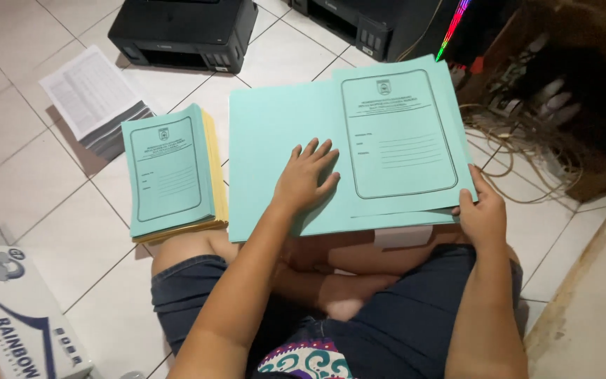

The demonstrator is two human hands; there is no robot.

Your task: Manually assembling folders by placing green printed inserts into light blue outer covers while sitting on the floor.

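I am working on the tiled floor, seated with legs crossed, and the biggest thing in front of me is the open teal sheet, spread flat across my lap and the floor just beyond my knees. On its right half lies the cover stack, printed frame upward, a few loose sheets fanned at the lower edge. My left hand lies flat on the open sheet, fingers spread, grip apart and pressing down rather than clamped on anything. My right hand has its grip pinched on the lower right corner of the cover stack, thumb on top. To do this step well, I judge I should keep the left palm down so that the sheet underneath does not slide, and square the fanned edges before moving anything, lifting by the corner only as far as needed so the thin card does not crease. To my left, near my knee, sits the finished pile, teal on top with yellow edges below, well apart from my hands. Farther toward the far left lie white papers, and at the far edge two black printers.
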